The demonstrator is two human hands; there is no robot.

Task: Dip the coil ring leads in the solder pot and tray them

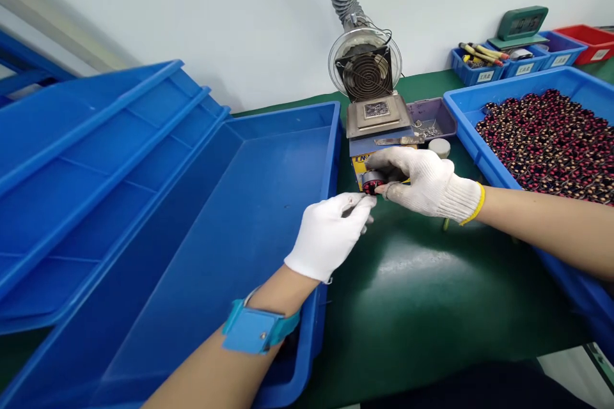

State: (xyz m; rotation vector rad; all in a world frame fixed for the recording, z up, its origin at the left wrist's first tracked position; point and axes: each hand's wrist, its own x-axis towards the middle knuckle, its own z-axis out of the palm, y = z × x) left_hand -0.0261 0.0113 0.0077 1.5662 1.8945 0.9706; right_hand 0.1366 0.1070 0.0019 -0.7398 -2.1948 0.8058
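Observation:
My right hand [422,180], in a white knit glove, is closed around a small round coil part [371,183] with red windings, held just in front of a small solder pot [378,116]. My left hand [330,233], also in a white glove, is pinched shut right beside the coil, its fingertips meeting something thin that I cannot make out. A blue wrist strap [254,329] sits on my left forearm. Both hands hover above the green mat [422,307].
A large empty blue tray [230,223] lies to the left, with tilted stacked blue trays [86,166] beyond it. At right a blue tray [465,121] holds several red-wound coils [551,140]. A fume-extractor fan [367,70] with a hose stands at the back; small bins [522,57] sit far right.

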